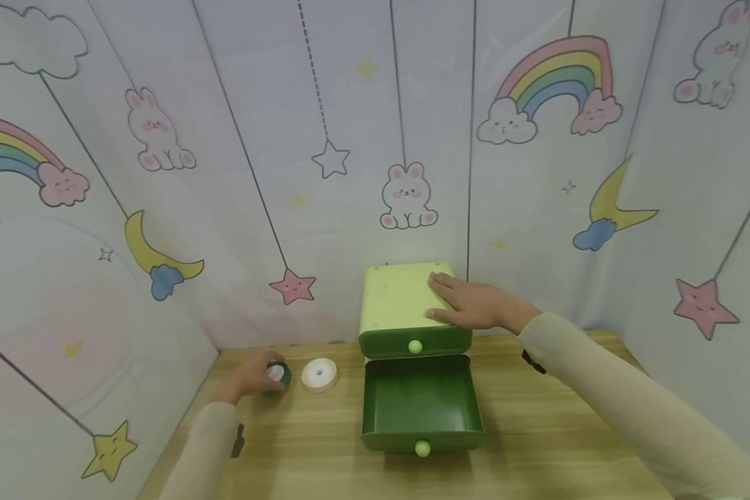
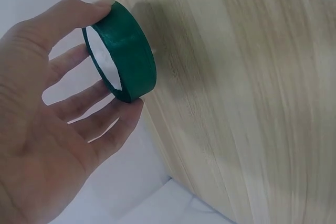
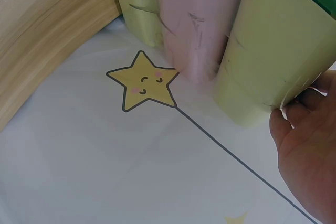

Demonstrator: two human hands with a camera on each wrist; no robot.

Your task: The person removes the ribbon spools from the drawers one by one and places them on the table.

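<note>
My left hand (image 1: 250, 377) pinches a roll of green ribbon (image 2: 131, 51) at its rim, thumb on one side and fingers on the other, over the left part of the table. Just right of it lies a roll of white ribbon (image 1: 313, 383). A small drawer cabinet (image 1: 394, 298) with a light green top stands against the back wall. Its lower dark green drawer (image 1: 421, 403) is pulled out, and nothing lies inside. My right hand (image 1: 478, 303) rests on the cabinet's top at its right side, fingers extended.
The wooden table (image 1: 550, 417) meets fabric walls printed with rabbits, stars and rainbows at the back and sides. The cabinet's upper drawer (image 1: 381, 345) with a round knob is closed. A pink tier (image 3: 202, 19) shows between light green ones in the right wrist view.
</note>
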